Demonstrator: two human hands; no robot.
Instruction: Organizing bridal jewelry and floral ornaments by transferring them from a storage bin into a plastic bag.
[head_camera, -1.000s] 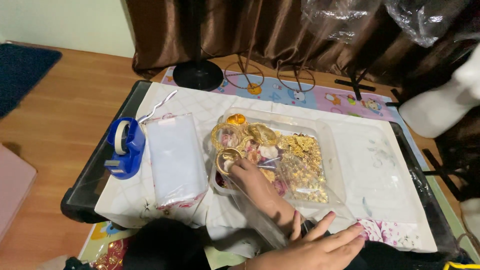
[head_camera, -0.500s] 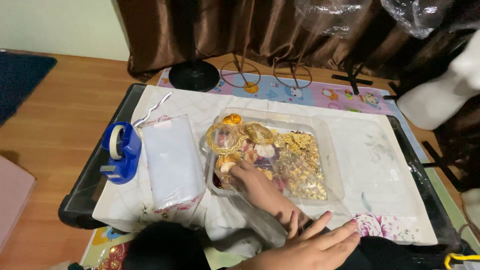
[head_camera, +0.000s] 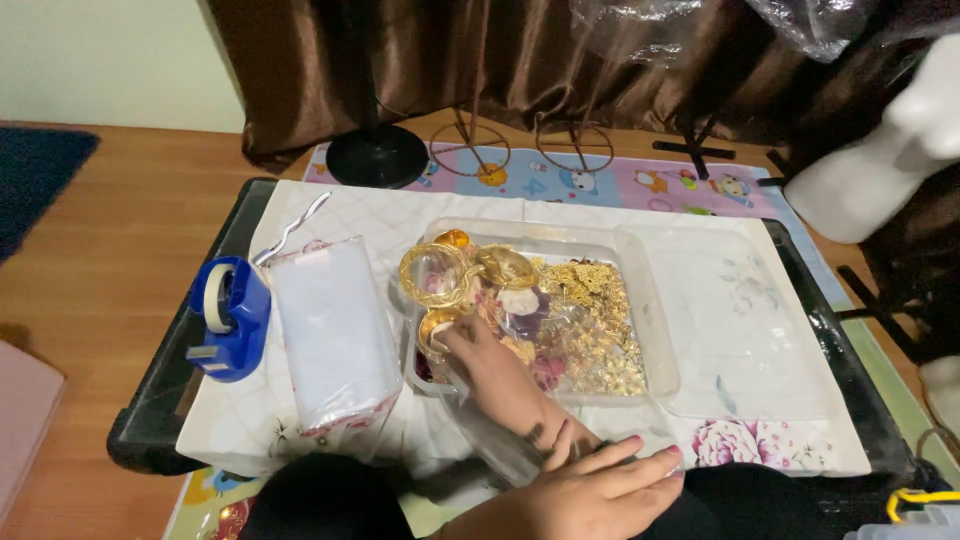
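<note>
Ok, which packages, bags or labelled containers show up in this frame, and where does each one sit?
Stack of clear plastic bags: left of the box, flat, rectangular, whitish.
Clear plastic box: table centre, rectangular, filled with gold jewellery; the left hand reaches into it.
Clear lid: right of the box, flat, see-through.
Blue tape dispenser: far left, white roll.
Clear bag: near edge, under the right hand.
No labels or screens are visible.

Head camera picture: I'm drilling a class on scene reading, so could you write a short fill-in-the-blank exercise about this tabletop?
1. The left hand reaches into the clear plastic ____ of gold jewellery.
2. The tape dispenser is coloured ____.
3. The stack of clear bags lies ____ the tape dispenser and the jewellery.
4. The right hand rests at the table's ____ edge.

Missing words: tray; blue; between; near
</note>
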